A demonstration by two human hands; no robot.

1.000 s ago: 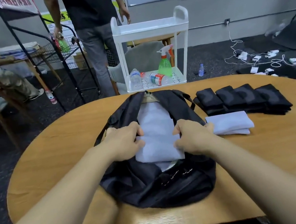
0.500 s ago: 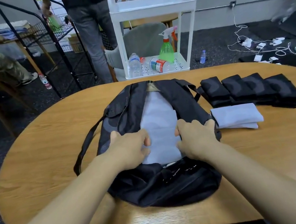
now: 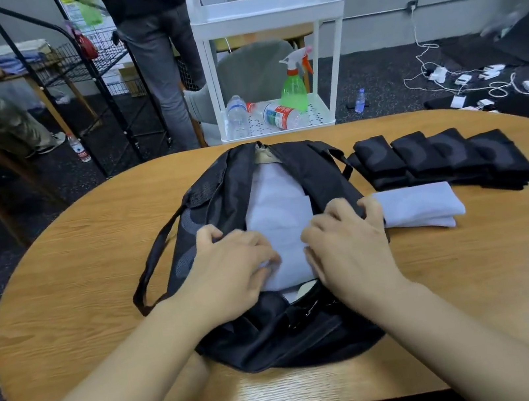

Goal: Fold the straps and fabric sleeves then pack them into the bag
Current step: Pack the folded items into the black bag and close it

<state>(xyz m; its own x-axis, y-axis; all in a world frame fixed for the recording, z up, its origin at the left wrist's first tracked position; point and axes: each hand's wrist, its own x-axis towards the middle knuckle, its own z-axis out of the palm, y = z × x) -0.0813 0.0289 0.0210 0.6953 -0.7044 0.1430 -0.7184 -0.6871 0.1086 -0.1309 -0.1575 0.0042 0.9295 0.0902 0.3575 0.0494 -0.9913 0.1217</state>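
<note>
Your left hand [image 3: 232,267] and right hand [image 3: 350,245] both lay on the open bag [image 3: 277,333], fingers curled and pinching the near corners of the white cloth [image 3: 280,218] that sat in the opening between them. The cloth reached away from your fingers toward the bag's far end, its near edge at the zipper mouth just under your knuckles. You were, I judge, seating it flat inside.

A second white cloth [image 3: 420,207] lay folded on the surface [image 3: 78,281] just right of your right hand, nearly touching it, and a row of folded black pieces [image 3: 440,158] sat beyond that. None of those was packed yet.

The risk from there was the fold: pushing the corners in unevenly could have bunched or opened the cloth, leaving little room for the rest. The soft bag walls could have flopped over the opening once you let go. Your right wrist, swinging out, could also have scuffed the neighbouring fold loose.
</note>
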